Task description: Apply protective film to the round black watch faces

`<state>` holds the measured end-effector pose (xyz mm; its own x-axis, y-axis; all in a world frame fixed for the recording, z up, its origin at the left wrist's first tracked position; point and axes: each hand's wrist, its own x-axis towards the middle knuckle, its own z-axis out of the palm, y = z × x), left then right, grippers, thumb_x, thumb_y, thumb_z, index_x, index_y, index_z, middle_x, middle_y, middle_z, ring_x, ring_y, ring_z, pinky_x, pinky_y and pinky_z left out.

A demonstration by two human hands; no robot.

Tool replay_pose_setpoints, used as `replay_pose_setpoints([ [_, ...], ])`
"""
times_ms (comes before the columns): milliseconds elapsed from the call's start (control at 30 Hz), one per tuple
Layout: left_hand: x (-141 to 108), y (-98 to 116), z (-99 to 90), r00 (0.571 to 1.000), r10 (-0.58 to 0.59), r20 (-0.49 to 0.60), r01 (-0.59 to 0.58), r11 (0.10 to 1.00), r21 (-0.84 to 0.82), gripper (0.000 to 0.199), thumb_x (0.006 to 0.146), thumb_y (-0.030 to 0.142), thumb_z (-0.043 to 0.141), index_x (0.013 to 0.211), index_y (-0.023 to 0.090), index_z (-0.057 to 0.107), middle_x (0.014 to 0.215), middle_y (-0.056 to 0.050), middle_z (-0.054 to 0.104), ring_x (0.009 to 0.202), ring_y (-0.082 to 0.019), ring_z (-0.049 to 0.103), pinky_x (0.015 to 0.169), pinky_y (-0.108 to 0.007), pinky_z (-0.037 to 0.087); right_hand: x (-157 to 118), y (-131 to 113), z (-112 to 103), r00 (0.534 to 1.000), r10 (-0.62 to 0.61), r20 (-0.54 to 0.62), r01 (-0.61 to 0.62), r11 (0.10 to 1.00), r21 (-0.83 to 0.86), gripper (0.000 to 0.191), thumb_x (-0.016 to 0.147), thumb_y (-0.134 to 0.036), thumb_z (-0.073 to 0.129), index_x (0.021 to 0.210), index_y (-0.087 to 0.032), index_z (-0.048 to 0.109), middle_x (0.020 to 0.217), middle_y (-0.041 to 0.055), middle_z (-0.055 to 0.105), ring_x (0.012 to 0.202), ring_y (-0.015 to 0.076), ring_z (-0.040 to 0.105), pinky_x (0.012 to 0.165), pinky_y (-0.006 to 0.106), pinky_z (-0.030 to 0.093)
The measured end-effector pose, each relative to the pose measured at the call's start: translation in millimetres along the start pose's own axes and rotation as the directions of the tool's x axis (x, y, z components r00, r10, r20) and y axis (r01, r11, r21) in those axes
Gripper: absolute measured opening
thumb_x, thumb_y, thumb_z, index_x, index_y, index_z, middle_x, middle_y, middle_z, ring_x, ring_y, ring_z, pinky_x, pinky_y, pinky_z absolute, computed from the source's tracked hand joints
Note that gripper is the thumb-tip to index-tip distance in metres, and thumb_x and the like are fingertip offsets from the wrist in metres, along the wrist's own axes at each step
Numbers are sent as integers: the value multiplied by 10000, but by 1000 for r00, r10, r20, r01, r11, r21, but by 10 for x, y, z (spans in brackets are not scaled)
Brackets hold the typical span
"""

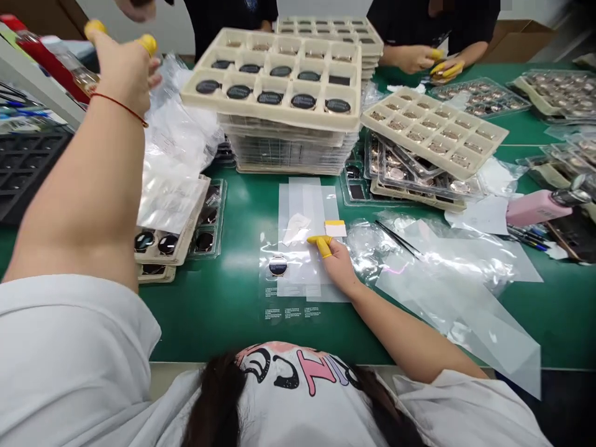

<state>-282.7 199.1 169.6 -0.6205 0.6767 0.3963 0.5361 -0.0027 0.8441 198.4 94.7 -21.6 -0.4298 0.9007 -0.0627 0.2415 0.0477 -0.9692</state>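
Green bench mat [218,329] | beige moulded trays [195,93] stacked ahead, cells holding round black discs | clear film sleeve [298,279] flat near the mat's front edge, under my right hand [338,264], yellow-capped fingers [321,247] resting on it, not clenched | round dark disc [278,266] inside the sleeve, just left of them | left hand [123,68] raised, released, fingers spread on air

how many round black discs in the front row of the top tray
5 round black discs, one per cell along the front row of the top beige tray. From the left: first, second, third, fourth, fifth. None in that row looks hidden.
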Motion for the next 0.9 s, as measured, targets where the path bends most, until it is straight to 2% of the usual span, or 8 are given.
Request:
replay_pose_setpoints([
  [67, -593, 259, 131, 988, -146, -41, 139, 979, -150, 392, 968, 179, 467, 1274, 228, 227, 1228, 21, 426, 973, -46, 595, 1062, -435, 484, -4, -4, 5, 1000, 4, -13, -4, 1000, 18, 375, 872, -510, 505, 953, -210, 716, 1057, 61, 709, 1057, 211, 630, 1023, 405, 449],
  [133, -1493, 486, 209, 961, 238, 143, -207, 957, -203, 385, 871, 96, 574, 1204, 183, 402, 1244, 1, 449, 1072, -124, 582, 1062, -435, 469, -7, -12, 12, 1000, -6, -23, 6, 1000, 29, 372, 876, -512, 507, 947, -209, 711, 1054, 55, 714, 1049, 202, 634, 1012, 393, 460],
  [200, -2475, 606, 222, 806, 377, 456, -310, 926, -216, 464, 775, 178, 709, 1200, 224, 528, 1126, -15, 582, 1093, -203, 582, 1073, -436, 443, -7, -22, 15, 1000, -11, -24, 12, 999, 37, 376, 878, -525, 508, 938, -210, 705, 1052, 50, 717, 1037, 194, 638, 997, 381, 473],
  [333, -3746, 389, 276, 669, 176, 722, -259, 966, 5, 549, 792, 327, 694, 1300, 278, 493, 1294, -87, 561, 1242, -305, 506, 1097, -535, 387, 0, -32, 7, 1000, -25, -9, 26, 999, 35, 409, 871, -562, 509, 932, -207, 701, 1044, 43, 719, 1029, 181, 639, 990, 362, 481],
  [500, -3882, -83, 534, 605, 43, 795, -303, 936, 180, 625, 752, 450, 701, 1291, 227, 477, 1432, -165, 392, 1483, -401, 153, 1188, -649, 150, -11, 12, 54, 999, -46, -18, 47, 999, 18, 401, 858, -556, 530, 921, -196, 697, 1031, 47, 724, 1032, 188, 644, 983, 359, 483],
  [667, -3876, -84, 564, 600, 19, 800, -336, 913, 231, 457, 798, 456, 643, 1183, 227, 556, 1417, -140, 402, 1488, -399, 159, 1174, -684, 111, 56, -49, -38, 994, -113, -9, 112, 990, -80, 327, 874, -462, 521, 953, -196, 694, 1064, 50, 709, 1001, 184, 636, 921, 356, 501],
  [800, -3907, 34, 481, 664, 141, 735, -384, 907, 174, 384, 802, 385, 660, 1121, 190, 571, 1372, -139, 471, 1469, -381, 231, 1182, -679, 64, 278, -201, -443, 957, -282, -63, 235, 886, -400, 240, 858, -268, 531, 1030, -188, 679, 1090, 76, 678, 1004, 210, 605, 923, 403, 483],
  [900, -3920, 141, 433, 759, 91, 644, -134, 991, 17, 434, 769, 340, 703, 1136, 194, 523, 1283, -120, 559, 1304, -311, 491, 1151, -607, 293, 458, -219, -684, 979, -204, 29, 179, 771, -611, 311, 792, -196, 604, 1098, -183, 660, 1125, 100, 639, 1029, 257, 575, 957, 468, 455],
])
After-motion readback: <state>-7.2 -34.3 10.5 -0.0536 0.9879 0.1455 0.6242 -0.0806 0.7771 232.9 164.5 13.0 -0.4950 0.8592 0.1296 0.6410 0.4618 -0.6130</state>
